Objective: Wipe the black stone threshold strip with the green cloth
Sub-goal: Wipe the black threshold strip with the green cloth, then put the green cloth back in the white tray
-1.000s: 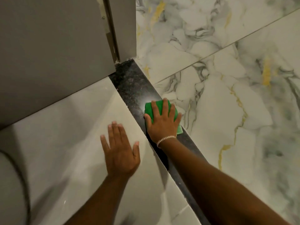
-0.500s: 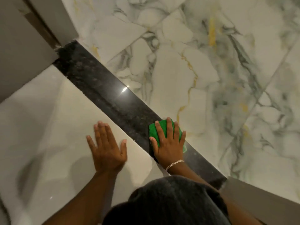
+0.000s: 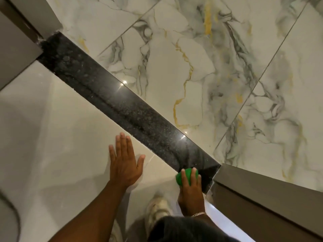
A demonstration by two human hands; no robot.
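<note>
My right hand [image 3: 190, 189] presses flat on the cloth [image 3: 185, 176], fingers together over it, at the near end of the strip [image 3: 122, 105], right by the door frame [image 3: 262, 198]. Left hand [image 3: 125, 163] lies spread, palm down, on the pale tile [image 3: 52, 137] just beside the strip's edge, holding nothing. Progress, my guess: near end being done now; middle looks glossy w/ light spots, so prob wiped. Far end by the other frame looks dull and blotchy, maybe still to do. Vs half a sec ago: cloth has slid down the strip to its near end; left hand is about where it was.
</note>
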